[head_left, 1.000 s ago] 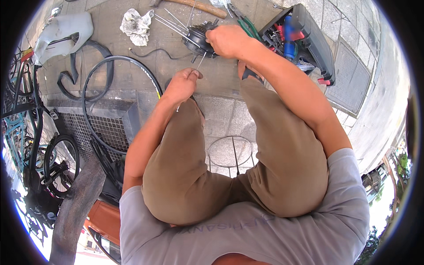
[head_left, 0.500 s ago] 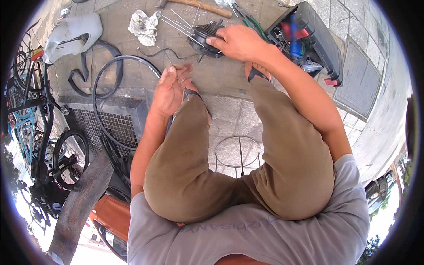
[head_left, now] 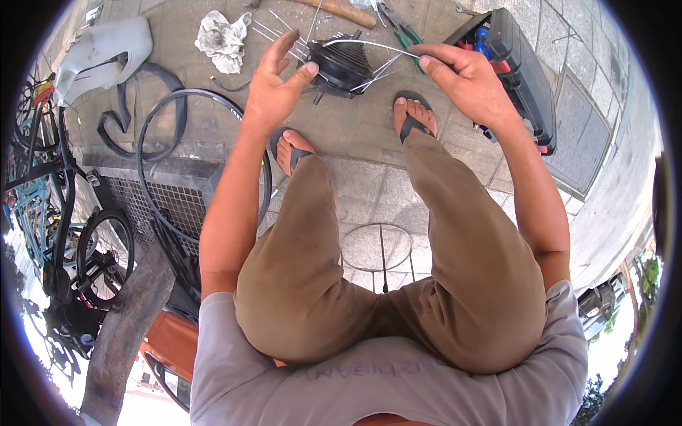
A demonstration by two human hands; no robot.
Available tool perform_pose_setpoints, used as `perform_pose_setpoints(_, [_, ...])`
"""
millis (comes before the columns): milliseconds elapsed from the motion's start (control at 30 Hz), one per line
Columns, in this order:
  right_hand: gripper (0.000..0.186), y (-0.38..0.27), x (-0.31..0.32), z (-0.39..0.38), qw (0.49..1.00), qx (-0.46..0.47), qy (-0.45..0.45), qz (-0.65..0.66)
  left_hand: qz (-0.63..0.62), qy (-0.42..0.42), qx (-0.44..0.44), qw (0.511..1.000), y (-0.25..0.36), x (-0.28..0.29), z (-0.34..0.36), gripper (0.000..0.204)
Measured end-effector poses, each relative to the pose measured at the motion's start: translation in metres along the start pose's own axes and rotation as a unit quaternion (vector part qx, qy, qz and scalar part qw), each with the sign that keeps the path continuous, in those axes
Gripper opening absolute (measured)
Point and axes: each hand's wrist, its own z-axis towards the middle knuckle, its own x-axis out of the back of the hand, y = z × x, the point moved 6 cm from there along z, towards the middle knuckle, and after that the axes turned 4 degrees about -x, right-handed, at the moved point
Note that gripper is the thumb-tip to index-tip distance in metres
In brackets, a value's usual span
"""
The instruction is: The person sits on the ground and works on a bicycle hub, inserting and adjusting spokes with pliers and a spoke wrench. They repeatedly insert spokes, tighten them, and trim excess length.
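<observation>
A black, ridged wheel hub (head_left: 342, 65) with several silver spokes (head_left: 266, 32) lies on the paving beyond my feet. My left hand (head_left: 280, 86) is raised at the hub's left side, thumb and fingers apart, with nothing clearly held between them; what is just behind the thumb is hard to make out. My right hand (head_left: 465, 82), right of the hub, pinches the end of a long, bent silver spoke (head_left: 376, 44) that arcs over the hub. A crumpled white rag (head_left: 220, 39) lies left of the spokes.
A rim (head_left: 145, 153), black inner tube (head_left: 112, 131) and pale plastic jug (head_left: 99, 57) lie left. A wooden-handled hammer (head_left: 341, 15), green pliers (head_left: 402, 32) and open black toolbox (head_left: 529, 82) lie beyond and right. Bicycles (head_left: 39, 184) and a grate (head_left: 135, 202) are at left.
My left hand has risen to the hub's left side. My right hand has moved right, off the hub, and now holds a spoke that bends across its top.
</observation>
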Motion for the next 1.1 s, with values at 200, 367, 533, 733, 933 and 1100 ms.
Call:
perform_pose_setpoints(200, [0.036, 0.023, -0.001, -0.019, 0.987, -0.074, -0.048, -0.134, 0.330, -0.122, -0.058, 0.934, 0.009, -0.042, -0.013, 0.120])
perform_pose_setpoints(367, [0.032, 0.015, -0.017, -0.002, 0.987, -0.079, -0.079, -0.119, 0.384, -0.083, -0.090, 0.915, -0.003, -0.053, -0.014, 0.124])
perform_pose_setpoints(533, [0.033, 0.030, -0.021, 0.016, 0.984, -0.098, -0.122, -0.087, 0.322, -0.106, -0.123, 0.933, -0.008, -0.036, -0.005, 0.092])
perform_pose_setpoints(733, [0.033, 0.015, -0.014, 0.036, 0.973, -0.098, -0.154, -0.138, 0.334, -0.133, -0.138, 0.923, 0.005, -0.022, 0.003, 0.066])
perform_pose_setpoints(933, [0.033, 0.007, -0.009, 0.081, 0.958, -0.099, -0.182, -0.198, 0.332, -0.114, -0.164, 0.922, 0.008, -0.023, 0.005, 0.063])
perform_pose_setpoints(1100, [0.039, -0.060, -0.031, 0.092, 0.890, -0.028, -0.337, -0.307, 0.314, -0.098, -0.186, 0.926, 0.008, -0.029, 0.002, 0.060])
